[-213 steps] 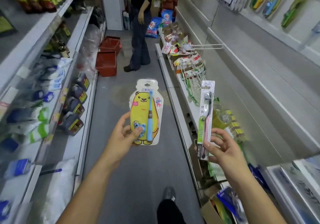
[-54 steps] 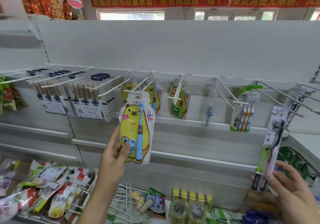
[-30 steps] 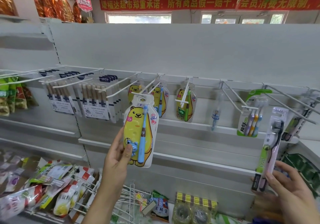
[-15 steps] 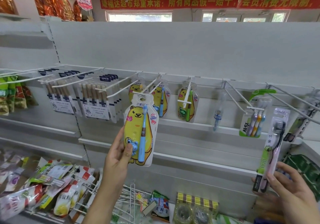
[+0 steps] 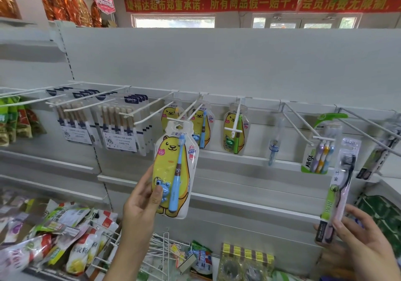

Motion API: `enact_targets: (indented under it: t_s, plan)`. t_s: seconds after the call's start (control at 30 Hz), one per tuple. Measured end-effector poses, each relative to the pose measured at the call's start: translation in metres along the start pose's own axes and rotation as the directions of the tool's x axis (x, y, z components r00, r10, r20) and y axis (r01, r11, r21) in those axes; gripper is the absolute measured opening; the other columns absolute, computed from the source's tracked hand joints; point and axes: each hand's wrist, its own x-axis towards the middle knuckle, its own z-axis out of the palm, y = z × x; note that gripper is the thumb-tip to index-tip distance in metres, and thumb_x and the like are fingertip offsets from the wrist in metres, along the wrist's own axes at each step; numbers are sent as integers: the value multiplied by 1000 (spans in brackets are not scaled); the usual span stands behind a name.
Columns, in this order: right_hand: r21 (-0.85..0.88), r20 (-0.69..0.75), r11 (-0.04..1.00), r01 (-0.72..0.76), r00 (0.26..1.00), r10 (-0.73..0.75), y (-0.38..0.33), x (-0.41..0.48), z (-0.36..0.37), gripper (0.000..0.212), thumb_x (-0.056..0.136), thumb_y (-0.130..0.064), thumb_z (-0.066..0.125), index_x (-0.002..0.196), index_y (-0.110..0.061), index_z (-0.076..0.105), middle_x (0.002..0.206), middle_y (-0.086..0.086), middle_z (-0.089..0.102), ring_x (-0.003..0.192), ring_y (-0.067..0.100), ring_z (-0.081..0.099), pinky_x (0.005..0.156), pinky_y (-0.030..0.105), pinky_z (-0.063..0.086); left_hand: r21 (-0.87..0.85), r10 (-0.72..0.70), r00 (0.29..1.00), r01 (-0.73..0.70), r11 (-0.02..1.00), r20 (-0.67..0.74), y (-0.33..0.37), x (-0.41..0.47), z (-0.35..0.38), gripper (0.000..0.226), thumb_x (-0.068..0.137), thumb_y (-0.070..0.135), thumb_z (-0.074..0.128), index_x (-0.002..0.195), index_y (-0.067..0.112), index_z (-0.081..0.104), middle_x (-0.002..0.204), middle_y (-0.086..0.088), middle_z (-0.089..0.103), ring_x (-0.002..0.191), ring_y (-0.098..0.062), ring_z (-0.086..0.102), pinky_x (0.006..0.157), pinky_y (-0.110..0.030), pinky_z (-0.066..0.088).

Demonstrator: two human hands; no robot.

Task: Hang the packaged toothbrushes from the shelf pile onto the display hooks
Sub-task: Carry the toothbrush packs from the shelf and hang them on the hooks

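My left hand (image 5: 142, 200) grips a yellow bear pack with a blue child's toothbrush (image 5: 173, 170) by its lower left edge. The pack's hang hole sits right at the tip of a white display hook (image 5: 175, 119). Similar bear packs (image 5: 200, 126) hang behind it on neighbouring hooks. My right hand (image 5: 355, 241) holds a long green and pink toothbrush pack (image 5: 338, 189) upright by its bottom end, below an All-fix multi-pack (image 5: 319, 150) hanging on a hook.
Boxed 6-piece brush sets (image 5: 121, 126) fill the hooks at left. Bare wire hooks (image 5: 364, 120) jut out at right. Snack bags (image 5: 56, 233) and loose wire hooks (image 5: 160, 248) lie on the lower shelf. A grey back panel (image 5: 217, 63) rises above.
Seven seconds ago I faced down the aisle with both packs; now I face the hook wall. Over the last second the bear pack rose slightly, its hole reaching the hook tip.
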Motion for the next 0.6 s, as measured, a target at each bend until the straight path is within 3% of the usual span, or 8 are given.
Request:
enact_targets:
  t_s: [0.03, 0.1, 0.17, 0.37, 0.43, 0.53, 0.6]
  plan:
    - [5, 16, 1000, -1, 1000, 1, 2, 1, -1, 53, 80, -2, 61, 132, -4, 50, 83, 3, 78, 61, 18, 75, 47, 31, 59, 1, 8, 1000, -8, 1000, 3, 1, -1, -1, 87, 62, 70, 84, 138, 37, 58, 126, 5, 73, 114, -19, 70, 91, -44, 61]
    - [-4, 33, 1000, 3, 999, -3, 3, 3, -2, 63, 70, -9, 61, 132, -4, 51, 92, 10, 75, 65, 24, 76, 50, 36, 61, 16, 29, 1000, -28, 999, -2, 3, -2, -2, 60, 79, 48, 77, 135, 36, 59, 124, 6, 74, 113, -17, 71, 86, -34, 62]
    - [-17, 27, 1000, 6, 1000, -5, 5, 7, -3, 58, 69, -10, 60, 126, -7, 54, 87, 9, 77, 71, 29, 75, 50, 38, 61, 30, 50, 999, -50, 998, 1, 7, -2, -2, 49, 85, 27, 66, 133, 33, 60, 121, 8, 75, 110, -15, 72, 80, -27, 62]
    - [-2, 40, 1000, 8, 999, -8, 2, 5, -1, 47, 58, -18, 72, 103, -20, 61, 76, 3, 77, 66, 23, 76, 47, 37, 60, 30, 74, 997, -75, 997, 16, 12, 4, 2, 49, 87, 20, 64, 135, 28, 59, 117, 5, 76, 105, -14, 74, 77, -24, 61]
    - [-3, 26, 1000, 31, 999, -31, 2, 5, -3, 38, 66, -12, 71, 102, -22, 61, 77, 2, 77, 69, 24, 76, 47, 37, 60, 53, 78, 996, -80, 995, 40, 10, 6, 4, 51, 88, 20, 63, 138, 25, 57, 115, 2, 77, 105, -15, 74, 78, -23, 61]
    - [-47, 6, 998, 37, 999, -37, 6, 7, -8, 32, 93, 5, 55, 122, -9, 56, 82, 5, 77, 74, 28, 75, 51, 40, 61, 84, 65, 997, -68, 994, 38, 3, 12, 4, 53, 87, 20, 64, 139, 25, 55, 110, 1, 78, 102, -14, 74, 77, -21, 60]
    - [-66, -6, 997, 37, 999, -37, 7, 9, -13, 34, 97, 7, 52, 128, -6, 53, 92, 10, 76, 69, 25, 76, 50, 39, 61, 83, 50, 999, -51, 995, 9, -4, 18, 0, 51, 86, 21, 65, 135, 33, 56, 107, 3, 79, 100, -13, 75, 78, -25, 61]
